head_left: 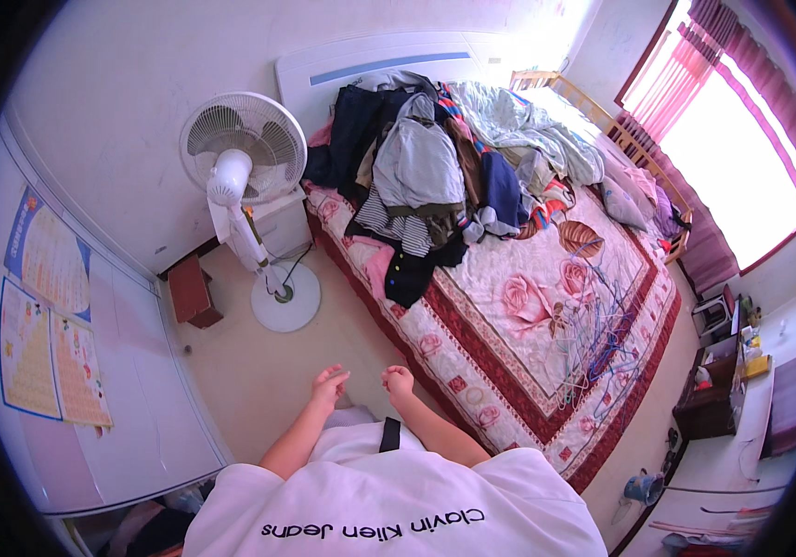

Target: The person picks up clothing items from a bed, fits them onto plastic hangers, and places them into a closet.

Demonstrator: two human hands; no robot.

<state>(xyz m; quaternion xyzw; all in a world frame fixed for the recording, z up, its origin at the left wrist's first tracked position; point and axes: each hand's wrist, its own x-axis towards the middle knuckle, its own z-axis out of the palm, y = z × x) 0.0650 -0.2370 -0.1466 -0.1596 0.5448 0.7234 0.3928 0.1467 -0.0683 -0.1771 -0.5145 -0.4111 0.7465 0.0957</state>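
Observation:
My left hand (329,383) is held in front of my body over the floor, its fingers loosely bent and apart, with nothing seen in it. Close by on the right, my right hand (398,380) has its fingers curled in; whether anything is inside them is hidden. Neither hand touches the bed. Nearest to my right hand is the edge of the flowered bedspread (495,306). On it lies a heap of clothes (421,162), with a light grey garment on top. A tangle of wire hangers (593,348) spreads over the near right part of the bed.
A white standing fan (231,176) stands left of the bed, beside a small red-brown stool (194,292). White cabinet doors with posters (54,316) line the left. A bin (642,487) and a cluttered desk (709,399) stand at right. A crumpled pale quilt (518,125) lies at the bed's far end.

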